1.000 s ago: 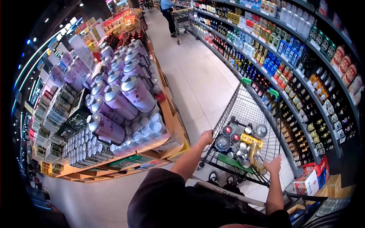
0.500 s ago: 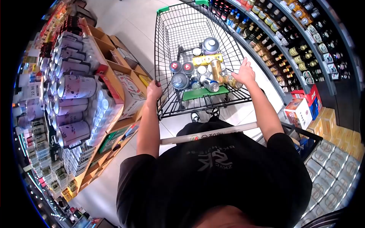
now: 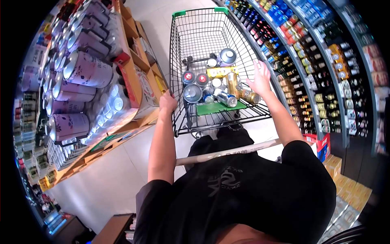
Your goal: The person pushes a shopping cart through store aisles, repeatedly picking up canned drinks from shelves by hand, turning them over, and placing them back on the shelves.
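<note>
A black wire shopping cart (image 3: 239,118) with green corner pieces stands in front of my body. My left hand (image 3: 167,102) is closed at its left side rim. Over the right side of the cart, my right hand (image 3: 261,79) has its fingers spread and holds nothing. Inside lie several cans and bottles: a silver can (image 3: 226,99) and a gold can (image 3: 250,96) on their sides, a tall gold can (image 3: 232,83), and a large grey-capped container (image 3: 227,56). Two red-topped containers (image 3: 189,77) stand at the left. A white push bar (image 3: 227,153) crosses before my waist.
On the left, a wooden display shelf (image 3: 140,61) carries stacked purple-white canisters (image 3: 87,69). Shelves of beer bottles (image 3: 315,69) curve along the right side, close to the cart. Yellow cartons (image 3: 351,189) are stacked at the lower right.
The view has shifted along the aisle with the cart; the left canisters appear closer and more right-hand shelving shows. My left hand stays at the rim and my right hand stays spread.
</note>
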Tool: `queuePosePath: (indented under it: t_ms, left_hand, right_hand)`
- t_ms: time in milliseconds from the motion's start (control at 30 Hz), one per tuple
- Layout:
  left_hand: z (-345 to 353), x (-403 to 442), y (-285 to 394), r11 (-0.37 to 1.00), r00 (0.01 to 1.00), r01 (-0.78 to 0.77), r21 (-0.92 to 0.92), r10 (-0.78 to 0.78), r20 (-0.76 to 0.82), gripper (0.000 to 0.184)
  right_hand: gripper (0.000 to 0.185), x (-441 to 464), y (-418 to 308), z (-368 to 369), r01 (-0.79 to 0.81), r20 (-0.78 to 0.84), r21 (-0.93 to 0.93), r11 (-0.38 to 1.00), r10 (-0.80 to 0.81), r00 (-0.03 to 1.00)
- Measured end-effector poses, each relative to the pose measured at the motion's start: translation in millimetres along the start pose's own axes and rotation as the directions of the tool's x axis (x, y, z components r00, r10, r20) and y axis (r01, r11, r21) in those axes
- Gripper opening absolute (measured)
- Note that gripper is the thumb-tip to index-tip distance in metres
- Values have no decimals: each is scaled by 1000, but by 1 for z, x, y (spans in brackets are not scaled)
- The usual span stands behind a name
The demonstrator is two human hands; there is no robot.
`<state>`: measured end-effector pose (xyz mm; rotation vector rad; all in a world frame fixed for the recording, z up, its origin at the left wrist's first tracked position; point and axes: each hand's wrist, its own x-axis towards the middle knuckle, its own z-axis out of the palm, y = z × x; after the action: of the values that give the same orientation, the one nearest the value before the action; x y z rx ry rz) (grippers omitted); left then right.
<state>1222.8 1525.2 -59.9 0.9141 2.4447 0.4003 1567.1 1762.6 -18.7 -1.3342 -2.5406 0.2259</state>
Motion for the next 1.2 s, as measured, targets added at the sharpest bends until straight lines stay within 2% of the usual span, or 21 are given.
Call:
queuePosePath:
  t_ms: [67, 133, 233, 333, 433, 567, 800, 933, 1067, 1200]
  left_hand:
    - [-6, -2, 1, 1000, 999, 6, 0, -6, -46, 18]
    - [-12, -2, 0, 1000, 997, 25, -7, -26, -69, 20]
    - [-14, 4, -10, 998, 995, 34, -43, -38, -92, 18]
    - [-18, 9, -15, 992, 992, 36, -122, -50, -115, 13]
    - [-22, 12, -19, 990, 988, 73, -120, -88, -128, 13]
    - [-26, 11, -24, 986, 988, 92, -141, -107, -108, 16]
    - [-38, 14, -12, 976, 985, 135, -173, -151, -82, 12]
    - [-34, 14, -16, 968, 982, 164, -192, -179, -62, 14]
    - [-34, 13, -17, 973, 984, 153, -173, -166, -63, 13]
    - [-36, 14, -16, 975, 986, 134, -179, -150, -78, 12]
  right_hand:
    - [90, 45, -23, 20, 29, 100, 103, 994, -39, 994]
    - [101, 96, -25, 71, 32, 170, 186, 982, -65, 983]
    - [106, 167, -38, 123, 97, 335, 66, 993, -113, 936]
    - [108, 217, -55, 158, 241, 539, -122, 963, -140, 830]
    - [111, 243, -73, 171, 314, 655, -151, 937, -143, 742]
    - [105, 258, -77, 174, 462, 660, -97, 882, -290, 693]
    - [103, 274, -87, 170, 486, 710, -100, 868, -280, 646]
    - [99, 265, -83, 170, 453, 639, -82, 888, -302, 708]
    - [97, 270, -78, 163, 523, 625, -69, 850, -372, 686]
    - [100, 279, -87, 117, 608, 627, -61, 792, -444, 641]
